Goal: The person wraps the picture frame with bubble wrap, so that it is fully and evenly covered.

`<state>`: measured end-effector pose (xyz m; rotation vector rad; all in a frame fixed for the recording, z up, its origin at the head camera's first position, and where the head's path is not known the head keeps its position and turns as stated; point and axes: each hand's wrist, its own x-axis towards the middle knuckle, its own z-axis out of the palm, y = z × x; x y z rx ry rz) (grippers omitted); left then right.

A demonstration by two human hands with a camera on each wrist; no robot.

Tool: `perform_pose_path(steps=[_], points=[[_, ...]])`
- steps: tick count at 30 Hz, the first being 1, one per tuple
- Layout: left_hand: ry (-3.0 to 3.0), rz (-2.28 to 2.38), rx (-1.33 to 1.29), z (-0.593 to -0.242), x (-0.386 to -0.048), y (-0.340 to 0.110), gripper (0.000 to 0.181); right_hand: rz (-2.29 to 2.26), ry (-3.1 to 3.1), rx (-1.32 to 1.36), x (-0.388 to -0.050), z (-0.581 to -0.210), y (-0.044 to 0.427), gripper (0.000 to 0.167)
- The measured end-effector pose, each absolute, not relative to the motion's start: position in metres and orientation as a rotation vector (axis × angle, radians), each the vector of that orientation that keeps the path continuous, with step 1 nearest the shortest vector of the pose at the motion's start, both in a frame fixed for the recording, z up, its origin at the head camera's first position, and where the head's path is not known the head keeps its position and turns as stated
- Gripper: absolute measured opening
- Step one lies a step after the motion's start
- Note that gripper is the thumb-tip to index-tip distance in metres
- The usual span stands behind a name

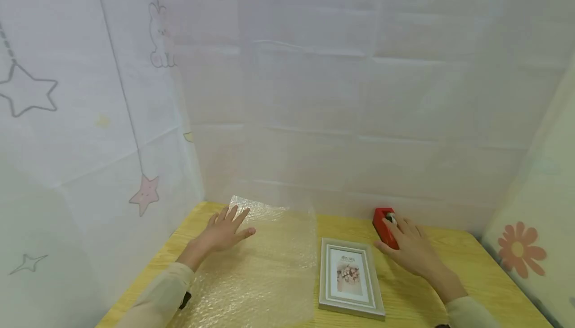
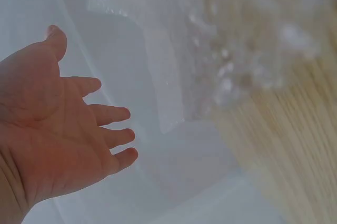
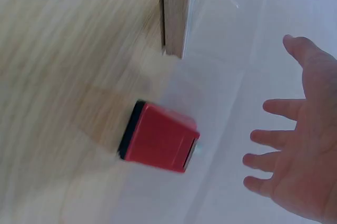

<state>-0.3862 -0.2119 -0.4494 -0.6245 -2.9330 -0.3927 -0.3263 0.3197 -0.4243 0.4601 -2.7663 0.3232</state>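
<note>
Yellow wood-grain table (image 1: pixel 489 283), set against pale, creased cloth hangings (image 1: pixel 305 93) at back and sides; on the left side we list grey outline stars, a pink star (image 1: pixel 145 194) and a rabbit print (image 1: pixel 159 36); on the right side, a coral flower print (image 1: pixel 522 249). Clear bubble wrap (image 1: pixel 274 268), spread flat over the left and middle of the table; just beside its right edge we enter one silvery picture frame (image 1: pixel 350 278), lying face up with a floral print inside; beyond the frame and to its right, one red tape dispenser (image 1: pixel 383 225), partly hidden from the head view by fingers. Left hand (image 1: pixel 224 233), palm down above the wrap, released, fingers spread; right hand (image 1: pixel 411 250), likewise released, fingers extended above the dispenser; the right wrist view shows us palm and dispenser apart; both forearms, in beige sleeves (image 1: pixel 154 293), reach forward from the near edge.
</note>
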Motion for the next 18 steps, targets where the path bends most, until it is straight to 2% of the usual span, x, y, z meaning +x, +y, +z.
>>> perform_pose_path(steps=[5, 11, 18], points=[[-2.892, -0.337, -0.688, -0.441, -0.358, -0.195, 0.078, 0.264, -2.686, 0.638, -0.338, -0.41, 0.29, 0.078], [-2.989, -0.268, -0.602, -0.441, -0.325, -0.175, 0.077, 0.287, -2.604, 0.875, -0.355, -0.404, 0.251, 0.068], [-3.116, -0.258, -0.435, -0.438, -0.289, -0.152, 0.081, 0.158, -2.712, 1.112, -0.372, -0.416, 0.211, 0.078]])
